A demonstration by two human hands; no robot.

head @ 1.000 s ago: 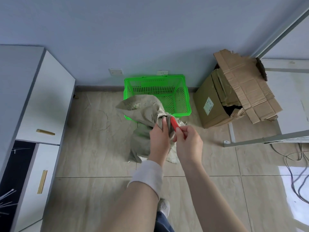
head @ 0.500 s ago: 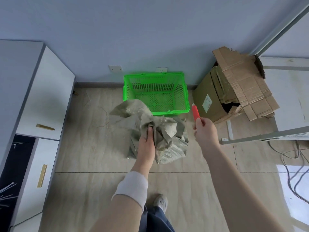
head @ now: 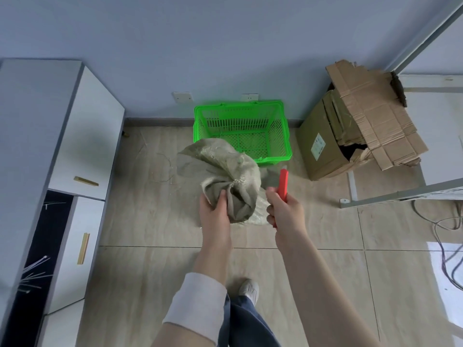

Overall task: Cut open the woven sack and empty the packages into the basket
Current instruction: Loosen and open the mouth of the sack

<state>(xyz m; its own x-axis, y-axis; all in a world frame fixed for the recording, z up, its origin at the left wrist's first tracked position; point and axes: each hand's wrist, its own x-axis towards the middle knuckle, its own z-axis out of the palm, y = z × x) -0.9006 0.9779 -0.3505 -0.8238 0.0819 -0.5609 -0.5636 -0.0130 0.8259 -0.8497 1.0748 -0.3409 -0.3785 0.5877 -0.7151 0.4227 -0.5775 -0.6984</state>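
A grey-brown woven sack (head: 220,169) stands crumpled on the tiled floor just in front of the green plastic basket (head: 285,136). My left hand (head: 215,209) grips a bunched fold at the sack's near side. My right hand (head: 284,209) is to the right of the sack and holds a red-handled cutter (head: 283,184), which points up and away. The cutter is close to the sack's right edge; I cannot tell whether it touches. The basket's mesh bottom is bare. No packages show.
White cabinets with gold handles (head: 82,156) run along the left. A torn cardboard box (head: 350,131) stands right of the basket. A metal frame (head: 390,194) and loose cables (head: 448,236) lie at the right. My shoe (head: 249,289) is below the sack.
My right hand pulled the cutter away to the right, then came back near the sack's right edge. My left hand kept its grip while the sack shifted and its bunched top turned.
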